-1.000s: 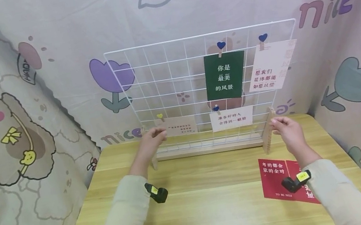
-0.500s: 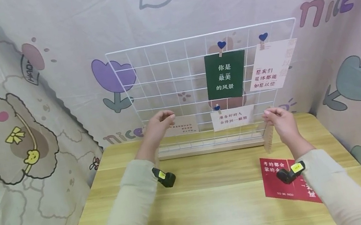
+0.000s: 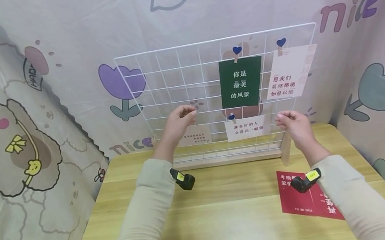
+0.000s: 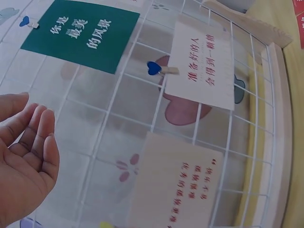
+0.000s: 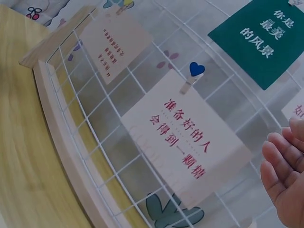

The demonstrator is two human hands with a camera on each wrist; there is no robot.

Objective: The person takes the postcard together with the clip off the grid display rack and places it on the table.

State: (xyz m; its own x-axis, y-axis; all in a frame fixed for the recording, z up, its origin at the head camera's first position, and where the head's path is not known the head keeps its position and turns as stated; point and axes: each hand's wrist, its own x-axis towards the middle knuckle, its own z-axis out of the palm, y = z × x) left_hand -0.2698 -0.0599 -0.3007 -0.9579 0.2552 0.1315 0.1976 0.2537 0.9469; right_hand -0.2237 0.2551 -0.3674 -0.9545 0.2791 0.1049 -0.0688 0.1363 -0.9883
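Note:
My left hand (image 3: 179, 125) hovers before the lower left of a white wire grid (image 3: 192, 83), fingers loosely curled and holding nothing. It partly covers a pale card (image 3: 199, 134) in the head view. At the grid's lower right, beside a white card (image 3: 249, 128) held by a blue heart clip (image 5: 196, 69), is my right hand (image 3: 296, 126). Its fingers are loosely bent with nothing between them. Higher up hang a green card (image 3: 241, 83) and another white card (image 3: 289, 73), both under blue heart clips.
Wooden feet and a wooden bar (image 3: 227, 159) support the grid on the wood-grain table (image 3: 209, 219). A red card (image 3: 297, 200) lies at the right, partly under the right forearm in the head view. Patterned cloth (image 3: 58, 27) hangs behind and at the sides.
My left hand has moved up and right, away from the yellow heart clip, and now overlaps the lower left card. My right hand has shifted slightly up and left.

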